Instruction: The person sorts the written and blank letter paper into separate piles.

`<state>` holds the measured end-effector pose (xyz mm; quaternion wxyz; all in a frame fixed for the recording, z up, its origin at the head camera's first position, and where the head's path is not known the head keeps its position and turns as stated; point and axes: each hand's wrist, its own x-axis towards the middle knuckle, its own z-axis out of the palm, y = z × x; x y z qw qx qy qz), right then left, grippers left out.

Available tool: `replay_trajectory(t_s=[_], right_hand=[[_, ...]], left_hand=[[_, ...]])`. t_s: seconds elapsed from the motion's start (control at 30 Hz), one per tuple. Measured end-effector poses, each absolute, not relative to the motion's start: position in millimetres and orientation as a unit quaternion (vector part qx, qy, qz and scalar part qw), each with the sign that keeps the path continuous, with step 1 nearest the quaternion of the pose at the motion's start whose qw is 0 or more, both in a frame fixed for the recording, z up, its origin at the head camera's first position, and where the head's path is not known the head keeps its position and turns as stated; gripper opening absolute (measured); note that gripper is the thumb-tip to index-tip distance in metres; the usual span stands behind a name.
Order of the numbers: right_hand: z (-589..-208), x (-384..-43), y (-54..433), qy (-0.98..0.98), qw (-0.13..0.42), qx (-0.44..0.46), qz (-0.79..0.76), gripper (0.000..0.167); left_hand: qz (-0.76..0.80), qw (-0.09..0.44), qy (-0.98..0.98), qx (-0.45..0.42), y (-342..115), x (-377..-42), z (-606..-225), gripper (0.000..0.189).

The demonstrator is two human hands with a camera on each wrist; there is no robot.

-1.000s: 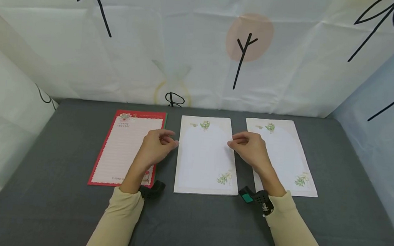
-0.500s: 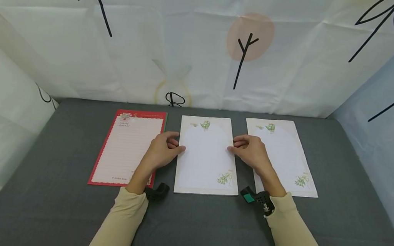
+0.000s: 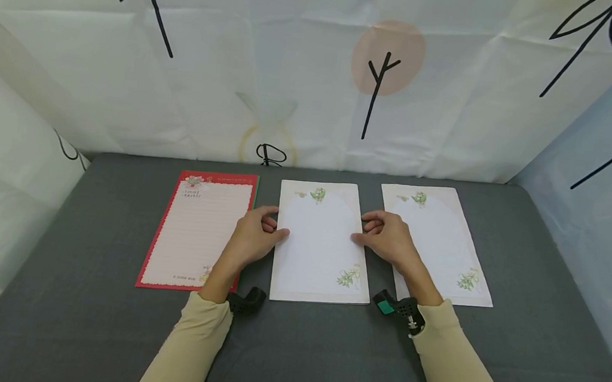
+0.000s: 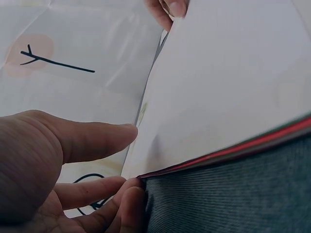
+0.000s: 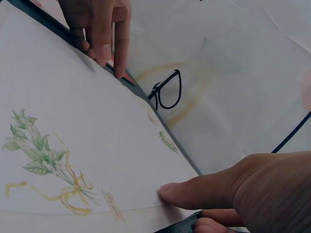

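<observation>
A stack of white letter paper (image 3: 315, 245) with printed green sprigs lies in the middle of the dark table, flanked by both hands. At its left edge is my left hand (image 3: 254, 233), thumb over the top sheet and curled fingertips at the side. My right hand (image 3: 388, 238) holds the opposite edge, its thumb on the sheet and its fingers bent beside the rim. In the left wrist view the stack's side (image 4: 243, 150) shows thin red and green layers under the white. The right wrist view shows the thumb (image 5: 194, 191) over the paper's border.
Red-bordered lined letter paper (image 3: 200, 236) lies to the left, partly under the left forearm, a green edge showing beneath. To the right is another white sprig-printed sheet (image 3: 442, 244), partly covered by the right hand and wrist. A patterned white cloth (image 3: 314, 84) hangs behind the table (image 3: 303, 359).
The left hand has moved right and slightly nearer, its thumb now over the middle stack's left edge. The right hand has come slightly nearer along the right edge. The papers stay in place.
</observation>
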<state>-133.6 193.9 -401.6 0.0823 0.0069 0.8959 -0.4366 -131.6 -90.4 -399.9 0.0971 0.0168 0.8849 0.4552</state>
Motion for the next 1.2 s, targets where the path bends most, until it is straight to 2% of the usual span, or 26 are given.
replay_trajectory(t_s=[1.2], right_hand=[[-399.9, -132.8, 193.2, 0.896, 0.074, -0.004, -0.439, 0.049]], left_hand=[[0.457, 0.085, 0.885, 0.026, -89.3, -129.1, -399.3, 0.060]])
